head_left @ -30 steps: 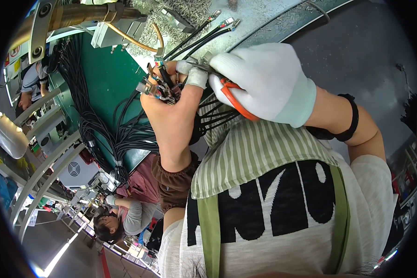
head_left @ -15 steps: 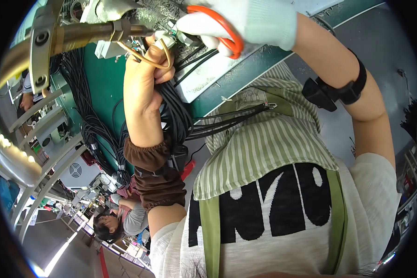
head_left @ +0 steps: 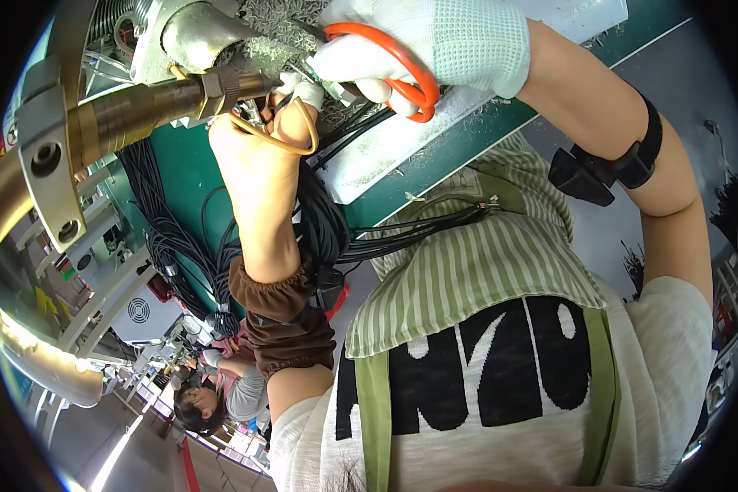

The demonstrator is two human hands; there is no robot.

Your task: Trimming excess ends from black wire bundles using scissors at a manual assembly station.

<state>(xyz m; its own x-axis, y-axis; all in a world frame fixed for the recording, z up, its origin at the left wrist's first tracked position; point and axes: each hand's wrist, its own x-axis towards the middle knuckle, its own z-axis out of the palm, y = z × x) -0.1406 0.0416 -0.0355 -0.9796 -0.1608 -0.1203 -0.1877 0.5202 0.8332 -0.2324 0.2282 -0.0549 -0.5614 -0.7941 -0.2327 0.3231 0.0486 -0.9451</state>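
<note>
My right hand, in a white knit glove, is closed around scissors with orange-red loop handles. Their blades are mostly hidden among wire clippings. Close by on the left, my left hand pinches something small at its white-covered fingertips; the fingers hide most of it. Beside those fingertips is a small green and metallic piece. A tan looped tube passes in front of my left hand, near the tip of a brass-coloured fitting.
A white tray strewn with clippings lies on the green bench. Bundled black cables hang by my left forearm and across my lap. A metal funnel-shaped hood stands at the far left. Another person sits beyond.
The view has shifted slightly, bringing more of the hood into sight. My left wrist has turned, so its fingers show less. The scissors remain in my right hand.
</note>
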